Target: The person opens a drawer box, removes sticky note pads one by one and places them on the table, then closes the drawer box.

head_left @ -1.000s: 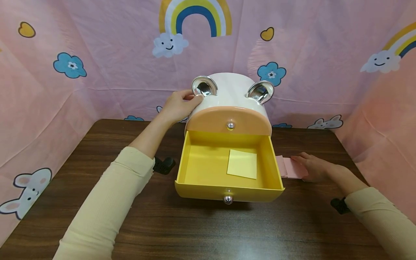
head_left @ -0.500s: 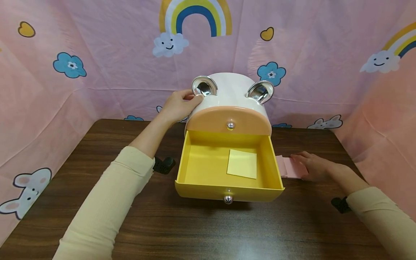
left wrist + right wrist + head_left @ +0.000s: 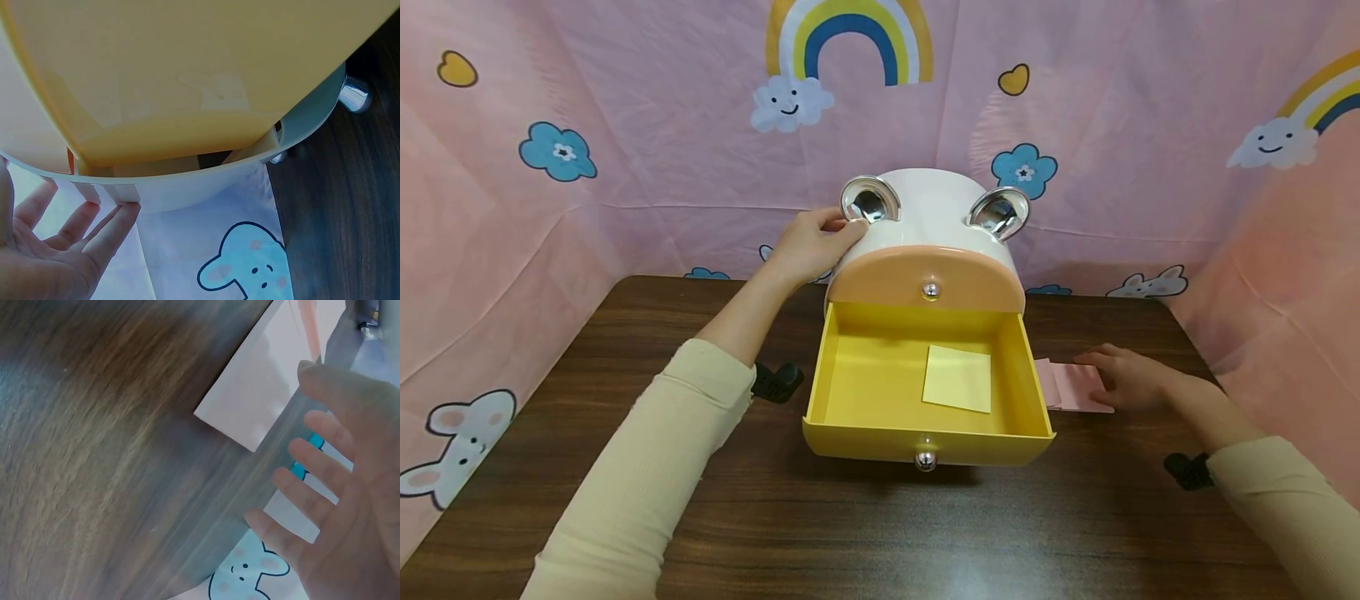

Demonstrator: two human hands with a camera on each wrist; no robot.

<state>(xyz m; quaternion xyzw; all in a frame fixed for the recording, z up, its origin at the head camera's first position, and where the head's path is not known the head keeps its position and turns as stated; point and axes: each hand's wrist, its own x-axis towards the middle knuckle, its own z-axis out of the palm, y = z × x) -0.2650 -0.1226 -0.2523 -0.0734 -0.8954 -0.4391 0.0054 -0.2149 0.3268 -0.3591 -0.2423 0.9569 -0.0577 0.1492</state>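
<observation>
A white animal-shaped storage box (image 3: pixel 934 200) with silver ears stands on the table. Its yellow lower drawer (image 3: pixel 865 367) is pulled out, and a pale yellow sticky note (image 3: pixel 958 380) lies inside. My left hand (image 3: pixel 816 243) rests against the box beside the left ear; the left wrist view shows extended fingers (image 3: pixel 112 234) touching its white shell. Right of the drawer, pink sticky notes (image 3: pixel 1078 387) lie on the table, partly hidden by the drawer wall. My right hand (image 3: pixel 1131 379) is at their right end, fingers (image 3: pixel 309 494) spread and relaxed, holding nothing.
An orange upper drawer (image 3: pixel 887 279) with a silver knob is closed above the yellow one. The dark wood table (image 3: pixel 737 517) extends in front and to both sides. A pink patterned cloth (image 3: pixel 685 150) hangs behind and at the sides.
My right hand has shifted slightly right and away from the pink sticky notes, and more of their right end shows. My left hand and the box stay in place.
</observation>
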